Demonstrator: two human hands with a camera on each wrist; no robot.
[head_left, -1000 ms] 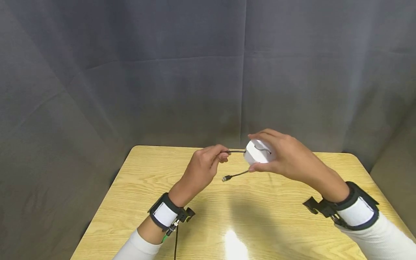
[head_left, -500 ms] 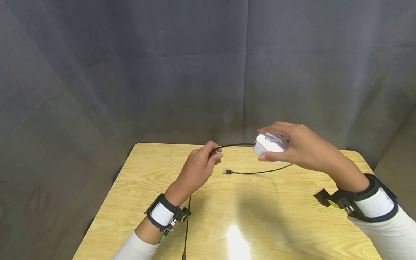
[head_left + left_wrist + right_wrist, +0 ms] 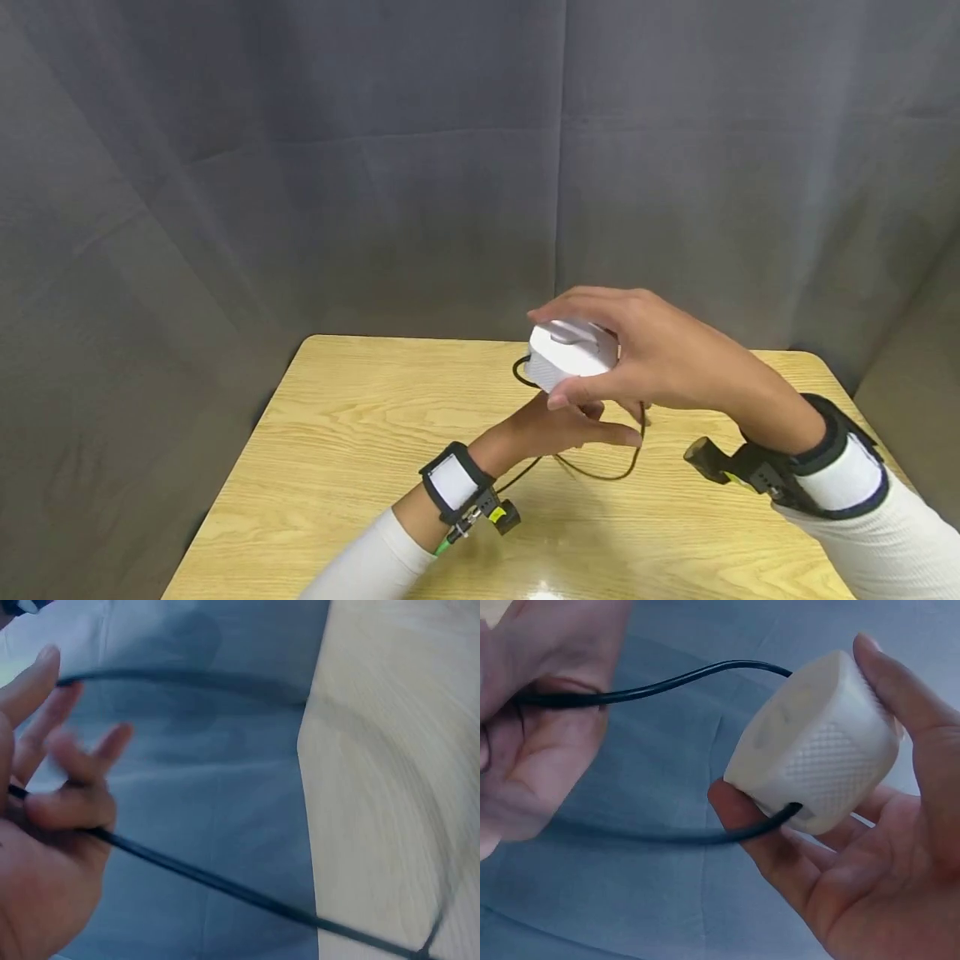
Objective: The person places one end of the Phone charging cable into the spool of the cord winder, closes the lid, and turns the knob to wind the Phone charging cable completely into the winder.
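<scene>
A white round device (image 3: 573, 352) with a mesh-textured side is held above the wooden table (image 3: 345, 417) by my right hand (image 3: 551, 360), thumb under it and fingers over the top. In the right wrist view, a black cable (image 3: 682, 679) comes out of a hole low in the side of the device (image 3: 817, 750). My left hand (image 3: 581, 427) sits just below the device and grips that cable. The cable (image 3: 603, 475) hangs in a loop over the table. Curled left fingers (image 3: 71, 810) hold the cable (image 3: 217, 881) in the left wrist view.
A grey cloth backdrop (image 3: 375, 167) hangs behind and beside the table. The table's rounded far corners and side edges are in view. A bright light reflection shows at the table's near edge.
My left hand has moved right and in under the device, drawing the cable into a loop. My right hand has carried the device left. The cable's plug end is hidden now.
</scene>
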